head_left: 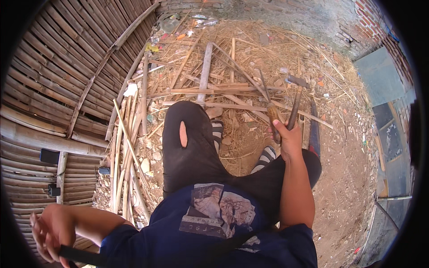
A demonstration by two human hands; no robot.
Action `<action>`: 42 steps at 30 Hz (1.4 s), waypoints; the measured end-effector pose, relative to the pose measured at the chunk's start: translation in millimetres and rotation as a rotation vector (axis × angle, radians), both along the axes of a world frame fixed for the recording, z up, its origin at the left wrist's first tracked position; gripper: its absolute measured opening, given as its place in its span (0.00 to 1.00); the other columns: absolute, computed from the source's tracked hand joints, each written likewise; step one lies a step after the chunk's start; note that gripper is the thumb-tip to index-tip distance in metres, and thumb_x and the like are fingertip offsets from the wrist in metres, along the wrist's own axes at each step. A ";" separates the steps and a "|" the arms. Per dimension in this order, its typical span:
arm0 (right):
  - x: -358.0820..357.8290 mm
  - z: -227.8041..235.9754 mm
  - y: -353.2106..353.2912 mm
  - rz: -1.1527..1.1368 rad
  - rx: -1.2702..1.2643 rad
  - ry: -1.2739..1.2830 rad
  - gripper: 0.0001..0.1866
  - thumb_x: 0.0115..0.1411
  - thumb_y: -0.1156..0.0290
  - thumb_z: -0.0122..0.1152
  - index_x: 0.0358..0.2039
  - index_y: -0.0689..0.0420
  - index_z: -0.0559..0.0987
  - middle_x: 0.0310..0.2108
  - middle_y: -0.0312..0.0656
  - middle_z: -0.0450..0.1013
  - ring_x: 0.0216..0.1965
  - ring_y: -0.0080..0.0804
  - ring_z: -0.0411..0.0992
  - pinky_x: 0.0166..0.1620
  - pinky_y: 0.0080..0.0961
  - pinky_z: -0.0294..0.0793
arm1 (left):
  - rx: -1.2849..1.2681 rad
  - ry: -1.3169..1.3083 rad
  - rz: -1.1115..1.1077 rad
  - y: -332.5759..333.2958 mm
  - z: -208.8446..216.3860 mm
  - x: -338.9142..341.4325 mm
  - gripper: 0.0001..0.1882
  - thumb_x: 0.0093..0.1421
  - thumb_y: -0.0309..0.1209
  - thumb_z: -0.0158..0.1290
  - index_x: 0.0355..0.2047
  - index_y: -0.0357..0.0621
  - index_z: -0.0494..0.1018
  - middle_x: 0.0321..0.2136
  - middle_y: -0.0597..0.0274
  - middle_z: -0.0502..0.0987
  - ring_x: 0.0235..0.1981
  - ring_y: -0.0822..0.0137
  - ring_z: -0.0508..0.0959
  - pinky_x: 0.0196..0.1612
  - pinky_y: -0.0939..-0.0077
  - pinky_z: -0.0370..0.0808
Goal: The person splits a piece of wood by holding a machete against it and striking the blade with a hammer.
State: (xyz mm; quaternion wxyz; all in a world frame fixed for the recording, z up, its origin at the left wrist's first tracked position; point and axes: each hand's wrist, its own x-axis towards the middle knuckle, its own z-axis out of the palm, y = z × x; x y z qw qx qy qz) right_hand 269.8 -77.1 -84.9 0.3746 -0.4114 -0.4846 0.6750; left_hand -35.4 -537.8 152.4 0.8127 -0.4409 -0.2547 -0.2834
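Right hand (288, 137) grasping hammer (295, 103) and bladed tool (272, 115), left hand (57, 228) by strap (82, 256), grip unclear

Navy printed T-shirt (178, 239), black trousers (192, 161) with knee hole, striped sandals (267, 156)

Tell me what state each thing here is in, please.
Right fingers: closed around both tools' handles
Hammer: held, head pointing away
Wooden-handled tool: held, thin blade pointing away
Left fingers: bent, by black strap; grip unclear
Trousers: torn at left knee
Sandals: worn
Wood strips: loosely piled
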 end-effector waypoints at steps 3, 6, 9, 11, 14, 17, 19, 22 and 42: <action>5.9 -5.4 -0.4 -0.045 0.033 -0.089 0.23 0.59 0.71 0.72 0.39 0.55 0.62 0.32 0.47 0.77 0.29 0.34 0.81 0.27 0.24 0.80 | -0.343 -0.490 -0.309 63.4 -105.0 -3.5 0.35 0.73 0.61 0.30 0.22 0.45 0.64 0.37 0.60 0.68 0.29 0.60 0.71 0.28 0.65 0.73; 8.5 -12.3 0.8 -0.021 0.050 -0.099 0.22 0.59 0.70 0.73 0.37 0.53 0.63 0.33 0.45 0.76 0.30 0.36 0.81 0.27 0.25 0.81 | -0.623 -0.709 -0.622 106.7 -156.6 31.4 0.35 0.71 0.62 0.32 0.23 0.44 0.66 0.36 0.57 0.69 0.26 0.60 0.70 0.25 0.67 0.72; 1.1 -14.8 -3.5 0.043 0.039 -0.049 0.22 0.58 0.70 0.73 0.38 0.53 0.63 0.33 0.44 0.75 0.31 0.36 0.81 0.28 0.27 0.81 | -0.869 -0.769 -0.711 122.3 -182.1 44.2 0.37 0.70 0.65 0.35 0.27 0.42 0.72 0.35 0.55 0.70 0.28 0.59 0.73 0.26 0.66 0.72; -4.2 -19.9 -9.5 0.082 0.044 -0.069 0.22 0.58 0.71 0.73 0.38 0.53 0.63 0.33 0.45 0.75 0.31 0.37 0.81 0.28 0.28 0.81 | -1.070 -0.832 -0.753 125.1 -195.1 46.3 0.38 0.68 0.67 0.37 0.30 0.40 0.74 0.34 0.53 0.72 0.29 0.58 0.74 0.27 0.65 0.72; -10.6 -19.9 -20.2 0.112 0.030 -0.085 0.21 0.57 0.74 0.73 0.37 0.52 0.64 0.32 0.44 0.76 0.30 0.34 0.81 0.28 0.28 0.79 | -1.194 -1.002 -0.734 131.1 -235.3 35.9 0.38 0.66 0.67 0.43 0.33 0.38 0.75 0.33 0.51 0.74 0.30 0.56 0.75 0.29 0.66 0.73; -9.0 -24.3 -23.6 0.145 0.037 -0.056 0.22 0.57 0.74 0.74 0.37 0.52 0.64 0.32 0.43 0.75 0.31 0.34 0.81 0.29 0.28 0.80 | -0.986 -1.739 -0.334 113.1 -327.0 -12.9 0.16 0.65 0.40 0.59 0.37 0.37 0.74 0.33 0.53 0.75 0.31 0.63 0.77 0.33 0.68 0.74; -6.4 -29.6 -25.8 0.167 0.041 -0.083 0.23 0.56 0.74 0.74 0.38 0.52 0.64 0.33 0.43 0.75 0.31 0.35 0.81 0.29 0.29 0.81 | -0.766 -2.162 0.011 81.8 -411.6 -53.3 0.15 0.64 0.38 0.59 0.41 0.38 0.74 0.36 0.54 0.77 0.34 0.61 0.78 0.37 0.63 0.76; -10.3 -30.1 -28.6 0.187 0.030 -0.116 0.21 0.56 0.75 0.72 0.37 0.52 0.64 0.33 0.44 0.74 0.30 0.35 0.80 0.28 0.29 0.81 | -0.841 -2.540 0.689 8.6 -512.5 -72.5 0.34 0.58 0.50 0.62 0.55 0.39 0.68 0.52 0.47 0.73 0.52 0.51 0.76 0.56 0.55 0.73; -36.2 -37.6 -32.8 0.192 -0.011 -0.292 0.24 0.55 0.71 0.75 0.38 0.54 0.64 0.31 0.43 0.74 0.29 0.35 0.80 0.28 0.28 0.81 | 0.163 -2.257 1.667 -105.8 -559.5 -100.7 0.37 0.59 0.39 0.59 0.66 0.47 0.58 0.57 0.42 0.67 0.53 0.46 0.72 0.56 0.49 0.70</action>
